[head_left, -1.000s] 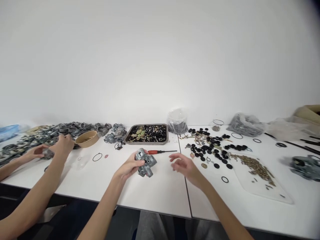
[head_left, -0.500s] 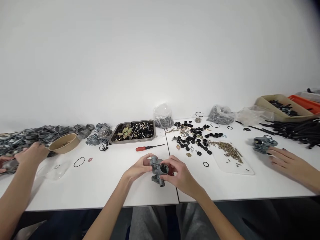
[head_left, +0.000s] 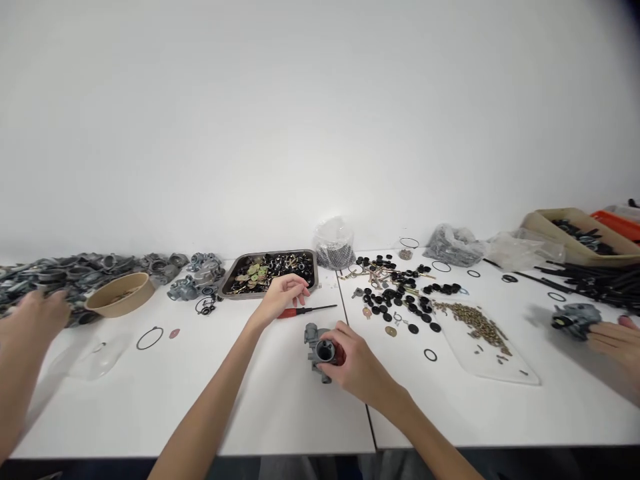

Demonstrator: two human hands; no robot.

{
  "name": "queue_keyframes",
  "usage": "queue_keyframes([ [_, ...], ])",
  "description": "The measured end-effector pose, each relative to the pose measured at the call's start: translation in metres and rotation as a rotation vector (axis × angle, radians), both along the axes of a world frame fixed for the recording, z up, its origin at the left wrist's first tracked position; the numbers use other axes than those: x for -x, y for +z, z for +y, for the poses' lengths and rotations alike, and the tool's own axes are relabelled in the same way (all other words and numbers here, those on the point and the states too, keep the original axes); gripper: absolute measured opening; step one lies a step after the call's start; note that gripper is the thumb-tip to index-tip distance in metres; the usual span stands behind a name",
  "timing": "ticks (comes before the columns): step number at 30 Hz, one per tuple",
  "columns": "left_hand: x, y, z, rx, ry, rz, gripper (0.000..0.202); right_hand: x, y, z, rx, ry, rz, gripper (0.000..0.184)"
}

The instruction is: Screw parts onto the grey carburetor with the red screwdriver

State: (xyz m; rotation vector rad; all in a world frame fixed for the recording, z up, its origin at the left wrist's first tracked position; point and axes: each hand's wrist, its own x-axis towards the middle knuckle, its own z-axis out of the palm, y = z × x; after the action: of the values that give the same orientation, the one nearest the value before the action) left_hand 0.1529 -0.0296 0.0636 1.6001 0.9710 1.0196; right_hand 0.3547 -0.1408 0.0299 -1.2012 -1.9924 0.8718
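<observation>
A grey metal carburetor (head_left: 313, 335) stands at the middle of the table, its round bore facing me. My right hand (head_left: 353, 357) grips it from the right side, thumb and fingers around the body. My left hand (head_left: 286, 297) is off the carburetor, fingers loosely bent and apart, with nothing visible in it. It hovers over the red handle of a screwdriver (head_left: 315, 309), partly hiding it, close to the front edge of a metal tray (head_left: 230, 294) of small brass and black parts.
Black caps (head_left: 395, 300) and brass screws (head_left: 475, 323) on a white sheet (head_left: 493, 370) lie to the right. Grey carburetor bodies (head_left: 75, 270) are heaped left, behind a tan bowl (head_left: 123, 307). Co-workers' hands (head_left: 35, 320) work at both sides, the right one holding another carburetor (head_left: 575, 320).
My left hand has let go of the carburetor and moved up and away to the screwdriver. My right hand keeps the carburetor. The left co-worker's hand has shifted left.
</observation>
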Motion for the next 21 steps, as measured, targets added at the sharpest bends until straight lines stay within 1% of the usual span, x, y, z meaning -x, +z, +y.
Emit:
queue_keyframes([
  [2,-0.009,-0.014,0.004,-0.054,0.052,0.030,0.022,-0.004,-0.001,-0.001,-0.022,0.027,-0.062,0.029],
  [4,-0.013,-0.031,0.003,-0.181,0.143,0.130,0.018,-0.016,0.004,0.005,0.000,0.092,-0.108,0.036],
  [6,-0.013,-0.045,-0.003,-0.338,0.219,0.271,0.015,-0.032,0.015,0.024,0.053,0.111,-0.105,0.041],
  [7,-0.013,-0.051,-0.006,-0.397,0.235,0.331,0.015,-0.041,0.021,0.039,0.068,0.072,-0.100,0.040],
  [8,-0.014,-0.055,-0.009,-0.438,0.232,0.368,0.016,-0.050,0.026,0.058,0.034,-0.016,-0.118,0.037],
  [9,-0.014,-0.057,-0.012,-0.461,0.215,0.383,0.018,-0.057,0.030,0.079,-0.024,-0.090,-0.178,0.036],
  [11,-0.016,-0.057,-0.016,-0.490,0.182,0.370,0.020,-0.067,0.032,0.124,-0.176,-0.204,-0.427,0.029],
  [13,-0.017,-0.055,-0.017,-0.509,0.161,0.363,0.020,-0.070,0.025,0.163,-0.194,-0.205,-0.522,0.023],
  [15,-0.017,-0.053,-0.017,-0.508,0.172,0.370,0.020,-0.068,0.014,0.191,-0.190,-0.159,-0.580,0.024],
  [18,-0.014,-0.051,-0.015,-0.498,0.213,0.371,0.020,-0.061,-0.003,0.212,-0.200,-0.098,-0.628,0.029],
  [21,-0.011,-0.049,-0.013,-0.504,0.230,0.395,0.019,-0.056,-0.011,0.218,-0.222,-0.081,-0.623,0.027],
])
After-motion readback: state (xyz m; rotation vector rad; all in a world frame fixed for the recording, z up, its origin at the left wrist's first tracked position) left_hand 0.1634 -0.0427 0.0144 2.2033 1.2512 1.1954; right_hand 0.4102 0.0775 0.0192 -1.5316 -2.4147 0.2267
